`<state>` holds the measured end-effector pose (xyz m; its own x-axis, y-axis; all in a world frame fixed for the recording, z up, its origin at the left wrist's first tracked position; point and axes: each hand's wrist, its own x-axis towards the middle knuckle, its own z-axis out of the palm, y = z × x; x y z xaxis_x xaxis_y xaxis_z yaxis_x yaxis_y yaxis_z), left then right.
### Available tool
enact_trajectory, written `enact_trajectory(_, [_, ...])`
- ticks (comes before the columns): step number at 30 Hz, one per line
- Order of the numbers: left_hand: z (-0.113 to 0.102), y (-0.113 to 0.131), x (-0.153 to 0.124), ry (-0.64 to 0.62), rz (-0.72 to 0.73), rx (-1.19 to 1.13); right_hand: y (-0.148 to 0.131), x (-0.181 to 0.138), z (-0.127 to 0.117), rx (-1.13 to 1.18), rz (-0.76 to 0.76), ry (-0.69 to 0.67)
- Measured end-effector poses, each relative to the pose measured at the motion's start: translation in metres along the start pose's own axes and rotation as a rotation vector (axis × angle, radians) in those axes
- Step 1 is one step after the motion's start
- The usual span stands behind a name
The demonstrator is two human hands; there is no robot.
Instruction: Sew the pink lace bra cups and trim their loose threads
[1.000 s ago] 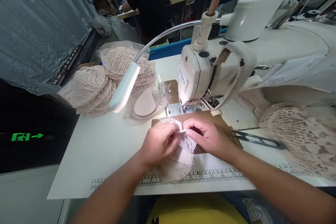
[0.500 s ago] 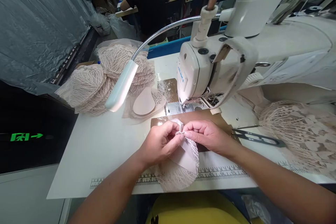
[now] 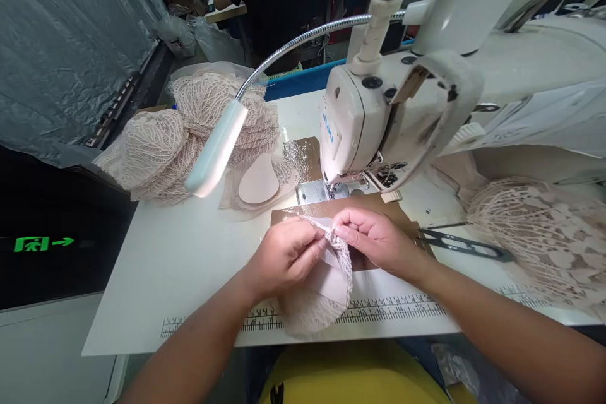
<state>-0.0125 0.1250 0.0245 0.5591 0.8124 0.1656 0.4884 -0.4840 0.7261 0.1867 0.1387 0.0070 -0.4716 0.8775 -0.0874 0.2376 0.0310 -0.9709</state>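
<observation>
Between my hands is a pale pink lace bra cup, its smooth lining facing up and its lace edge hanging toward the table's front. My left hand pinches the cup's upper edge between thumb and fingers. Close beside it, my right hand pinches the same edge with thumb and forefinger. The fingertips are a short gap apart, and the edge looks gathered there. Just beyond the hands stands the sewing machine, its presser foot over the metal needle plate.
Stacked lace pieces lie at the back left, near a teardrop-shaped pad. A lamp arches over them. At right are a dark slotted metal piece and more lace. A person sits beyond.
My right fingertips have moved slightly up and away from my left ones along the lace edge. The cup has shifted a little left. The camera view has also shifted slightly.
</observation>
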Motion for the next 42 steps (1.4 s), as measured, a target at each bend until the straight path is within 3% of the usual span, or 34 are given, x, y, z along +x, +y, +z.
enact_trajectory(7, [-0.007, -0.002, 0.004, -0.013, 0.063, -0.252, -0.003, 0.0, -0.001, 0.073, 0.05, -0.007])
enact_trajectory(10, [-0.003, -0.007, 0.006, -0.068, 0.124, -0.39, 0.0, 0.002, 0.002, 0.191, 0.057, -0.022])
enact_trajectory(14, [0.003, -0.009, 0.008, -0.043, 0.183, -0.505, 0.003, 0.006, 0.005, 0.26, 0.074, -0.053])
enact_trajectory(17, [0.004, -0.01, 0.007, -0.016, 0.167, -0.513, -0.002, 0.002, -0.003, 0.01, 0.004, -0.037])
enact_trajectory(22, [0.002, -0.014, 0.005, 0.075, 0.128, -0.459, -0.011, -0.034, -0.045, -1.01, -0.022, 0.137])
enact_trajectory(24, [0.002, -0.015, 0.005, 0.098, 0.125, -0.449, -0.005, -0.053, -0.063, -1.299, 0.012, 0.223])
enact_trajectory(26, [0.002, -0.015, 0.005, 0.105, 0.124, -0.446, 0.008, -0.068, -0.075, -1.47, 0.08, 0.222])
enact_trajectory(28, [0.003, -0.014, 0.005, 0.106, 0.12, -0.442, 0.023, -0.077, -0.082, -1.569, 0.106, 0.2])
enact_trajectory(31, [0.004, -0.014, 0.004, 0.117, 0.118, -0.439, 0.038, -0.081, -0.087, -1.605, 0.015, 0.2])
enact_trajectory(37, [0.004, -0.016, 0.004, 0.139, 0.112, -0.421, 0.037, -0.096, -0.092, -1.469, -0.158, 0.218])
enact_trajectory(42, [0.004, -0.016, 0.004, 0.132, 0.102, -0.421, 0.05, -0.11, -0.091, -1.545, -0.232, 0.199])
